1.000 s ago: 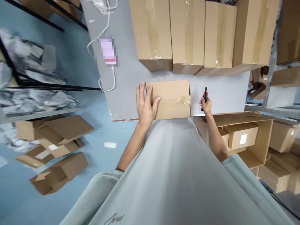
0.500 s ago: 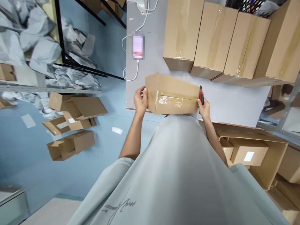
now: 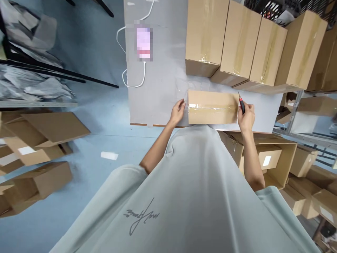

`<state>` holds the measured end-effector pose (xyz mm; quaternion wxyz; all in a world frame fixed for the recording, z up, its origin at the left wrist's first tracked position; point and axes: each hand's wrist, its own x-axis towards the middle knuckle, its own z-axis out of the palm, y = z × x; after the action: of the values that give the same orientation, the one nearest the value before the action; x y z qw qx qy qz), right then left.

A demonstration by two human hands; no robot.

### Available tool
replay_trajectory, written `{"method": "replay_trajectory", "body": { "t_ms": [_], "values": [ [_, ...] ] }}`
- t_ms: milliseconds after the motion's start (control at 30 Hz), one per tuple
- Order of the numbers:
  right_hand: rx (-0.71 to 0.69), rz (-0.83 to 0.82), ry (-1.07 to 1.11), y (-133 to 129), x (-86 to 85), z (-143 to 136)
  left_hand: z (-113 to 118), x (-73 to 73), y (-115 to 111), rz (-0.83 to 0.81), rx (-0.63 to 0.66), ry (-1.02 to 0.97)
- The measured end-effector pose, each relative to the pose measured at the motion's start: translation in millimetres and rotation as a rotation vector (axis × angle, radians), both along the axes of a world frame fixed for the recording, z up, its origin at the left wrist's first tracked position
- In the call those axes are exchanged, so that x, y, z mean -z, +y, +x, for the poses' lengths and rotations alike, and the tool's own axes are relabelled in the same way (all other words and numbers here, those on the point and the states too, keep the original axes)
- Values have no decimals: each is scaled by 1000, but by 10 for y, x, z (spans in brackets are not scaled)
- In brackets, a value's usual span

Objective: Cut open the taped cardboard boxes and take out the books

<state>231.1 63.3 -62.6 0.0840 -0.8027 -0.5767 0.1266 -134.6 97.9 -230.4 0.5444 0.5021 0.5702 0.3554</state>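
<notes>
A taped cardboard box [image 3: 213, 114] lies lengthwise on the table in front of me, a strip of clear brown tape running along its top. My left hand [image 3: 178, 112] is just off the box's left end, fingers loosely curved and holding nothing. In my right hand [image 3: 246, 116], beside the box's right end, is a red and black utility knife [image 3: 241, 104]. Its thin blade is out and points up, away from me.
Several taped cartons [image 3: 206, 35] stand in a row at the table's back. A phone [image 3: 143, 43] with a white cable lies left on the table [image 3: 158, 80]. An open carton [image 3: 286, 165] holding boxes stands at lower right; opened boxes [image 3: 52, 179] lie on the floor.
The box has gone from tilted in both hands to flat on the table. My left hand has let go of it. My right hand has moved off its end, with the knife's blade now showing.
</notes>
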Motion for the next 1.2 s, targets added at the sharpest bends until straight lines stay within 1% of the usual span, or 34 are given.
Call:
{"method": "replay_trajectory", "body": {
  "t_ms": [33, 100, 167, 200, 233, 300, 400, 500, 667, 867, 1000, 1100, 1200],
  "values": [
    [-46, -5, -21, 25, -107, -61, -87, -87, -16, 3, -3, -15],
    [-209, -60, -11, 87, -332, -241, -216, -294, -47, 52, 46, -31],
    [-430, -163, 21, 165, -530, -501, -271, -487, -67, 139, 161, -19],
    [-535, -229, 17, 210, -608, -651, -275, -559, -71, 174, 216, -7],
    [-627, -304, -8, 259, -671, -807, -269, -608, -71, 196, 262, 3],
    [-759, -452, -118, 367, -756, -1108, -239, -643, -63, 207, 314, 4],
    [-863, -601, -305, 540, -828, -1458, -199, -598, -50, 178, 328, -13],
    [-925, -690, -396, 681, -884, -1652, -192, -548, -43, 138, 333, -33],
    [-950, -765, -448, 756, -947, -1768, -206, -539, -25, 118, 342, -66],
    [-943, -797, -495, 738, -1006, -1849, -203, -545, -13, 98, 338, -86],
    [-973, -793, -509, 760, -1044, -1954, -201, -530, -17, 99, 336, -73],
    [-1000, -777, -504, 780, -1039, -2030, -205, -531, -40, 83, 334, -62],
    [-1020, -756, -481, 781, -996, -2036, -206, -545, -69, 59, 322, -58]
  ]
}}
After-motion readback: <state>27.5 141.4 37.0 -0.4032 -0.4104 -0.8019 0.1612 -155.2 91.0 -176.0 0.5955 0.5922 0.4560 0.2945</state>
